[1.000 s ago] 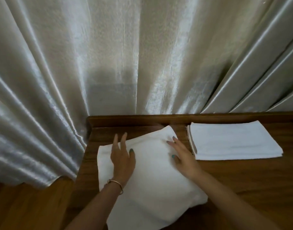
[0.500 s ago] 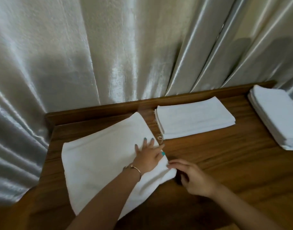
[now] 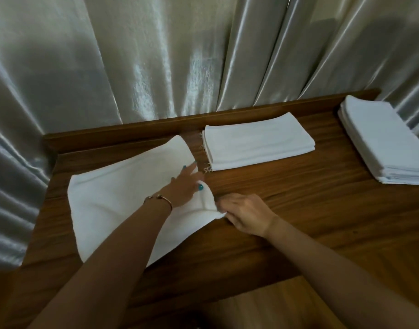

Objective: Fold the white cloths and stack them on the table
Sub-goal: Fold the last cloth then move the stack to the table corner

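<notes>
Big soft white cloth lies flat-ish at the wooden worktop's left end; left hand presses it with straight fingers, right hand pinches its lifted right corner.

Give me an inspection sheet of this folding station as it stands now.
Surface: wooden table, raised back edge.
Job's things: flat cloth being folded; folded stack behind; taller stack far right.
Clutter: nothing seen.
Hands: left hand rests flat on the cloth, bracelet on wrist; right hand pinches the cloth's near right corner.
Cables: nothing seen.
Surroundings: shiny curtain behind; wood floor below.
</notes>
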`<state>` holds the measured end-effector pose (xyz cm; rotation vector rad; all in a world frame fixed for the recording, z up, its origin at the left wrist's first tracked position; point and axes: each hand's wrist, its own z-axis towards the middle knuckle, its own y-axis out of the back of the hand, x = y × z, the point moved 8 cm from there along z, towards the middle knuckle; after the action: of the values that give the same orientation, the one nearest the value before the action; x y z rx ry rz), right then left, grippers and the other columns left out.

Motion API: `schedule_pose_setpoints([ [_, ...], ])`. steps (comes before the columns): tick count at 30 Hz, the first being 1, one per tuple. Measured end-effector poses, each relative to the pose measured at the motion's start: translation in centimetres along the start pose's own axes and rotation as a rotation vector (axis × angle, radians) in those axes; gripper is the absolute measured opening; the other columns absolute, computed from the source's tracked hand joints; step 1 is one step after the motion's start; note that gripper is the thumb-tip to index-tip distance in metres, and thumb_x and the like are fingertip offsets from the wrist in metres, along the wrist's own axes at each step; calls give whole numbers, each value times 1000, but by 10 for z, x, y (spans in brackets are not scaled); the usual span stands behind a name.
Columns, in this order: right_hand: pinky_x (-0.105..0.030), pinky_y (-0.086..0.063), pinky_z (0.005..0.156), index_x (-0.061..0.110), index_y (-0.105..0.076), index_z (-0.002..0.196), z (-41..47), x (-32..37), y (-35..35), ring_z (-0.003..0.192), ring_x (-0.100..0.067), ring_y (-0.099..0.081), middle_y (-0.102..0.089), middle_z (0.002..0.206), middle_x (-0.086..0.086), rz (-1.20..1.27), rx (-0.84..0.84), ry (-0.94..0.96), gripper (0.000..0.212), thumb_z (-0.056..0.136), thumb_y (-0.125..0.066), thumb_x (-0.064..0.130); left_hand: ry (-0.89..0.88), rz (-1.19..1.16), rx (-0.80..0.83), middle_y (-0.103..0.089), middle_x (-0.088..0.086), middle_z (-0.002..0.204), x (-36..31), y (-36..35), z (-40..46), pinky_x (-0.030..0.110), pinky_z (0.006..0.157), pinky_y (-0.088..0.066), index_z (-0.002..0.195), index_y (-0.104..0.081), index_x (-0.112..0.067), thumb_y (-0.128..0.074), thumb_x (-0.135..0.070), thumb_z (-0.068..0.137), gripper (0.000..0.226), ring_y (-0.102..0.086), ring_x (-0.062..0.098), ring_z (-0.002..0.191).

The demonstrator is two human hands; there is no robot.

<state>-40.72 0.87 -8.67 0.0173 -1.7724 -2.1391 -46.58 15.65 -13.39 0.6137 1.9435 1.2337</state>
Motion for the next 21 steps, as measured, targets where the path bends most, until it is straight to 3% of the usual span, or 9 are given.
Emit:
schedule_pose_setpoints([
  [4, -25, -49, 50, 15, -59, 96, 3, 8, 5, 59, -12, -59, -65, 74, 2, 64, -74, -29, 10, 87, -62, 13, -33, -33, -54, -11, 8, 160, 2, 8, -3, 41, 118, -22, 133, -43, -14, -39, -10, 100, 34, -15, 27, 147],
  [6, -21, -42, 44, 12, -55, 98, 1, 8, 7, 48, -11, -54, -61, 67, 2, 136, -153, -129, 9, 90, -60, 14, -14, -112, -89, -14, 7, 159, 6, 15, -5, 35, 118, -19, 132, -44, -13, -37, -13, 101, 32, -19, 25, 145],
  [9, -18, -44, 42, 18, -46, 101, -15, -15, -3, 46, -11, -58, -62, 66, 1, 536, -288, -631, 15, 93, -58, 13, 6, -201, -122, -16, 8, 159, 8, 21, -8, 38, 119, -17, 129, -47, -12, -36, -15, 102, 30, -18, 25, 146],
  [11, -20, -48, 42, 17, -43, 103, -30, -21, -28, 44, -13, -62, -64, 63, -6, 950, -337, -980, 13, 96, -52, 12, 18, -217, -91, -11, 5, 160, 6, 15, -12, 48, 119, -13, 134, -44, -18, -35, -19, 102, 33, -14, 25, 147],
  [12, -22, -49, 42, 16, -42, 105, -35, -20, -38, 43, -15, -62, -65, 61, -8, 1022, -325, -1075, 11, 98, -49, 13, 22, -211, -70, -7, 1, 161, 5, 11, -15, 53, 119, -10, 140, -39, -23, -35, -22, 102, 38, -11, 23, 147],
  [15, -33, -56, 50, 19, -44, 106, -43, -20, -48, 49, -18, -64, -67, 66, -10, 884, -208, -1094, 7, 100, -46, 17, -17, -144, -110, -7, -4, 161, -3, 5, -30, 53, 118, -8, 148, -24, -30, -35, -27, 102, 47, -13, 20, 147],
  [18, -45, -60, 68, 24, -45, 107, -45, -30, -49, 67, -19, -69, -68, 80, -2, 790, -135, -1091, 14, 96, -53, 26, -186, -112, -271, -29, -2, 155, -24, 9, -63, 39, 119, -21, 144, -34, -27, -40, -31, 100, 45, -30, 16, 141],
  [21, -37, -60, 69, 26, -43, 110, -32, -26, -49, 80, -14, -64, -60, 92, 5, 847, -80, -1046, 30, 88, -64, 25, -322, -10, -401, -50, -4, 140, -38, 2, -105, 30, 112, -33, 132, -47, -25, -53, -42, 89, 47, -44, 11, 128],
])
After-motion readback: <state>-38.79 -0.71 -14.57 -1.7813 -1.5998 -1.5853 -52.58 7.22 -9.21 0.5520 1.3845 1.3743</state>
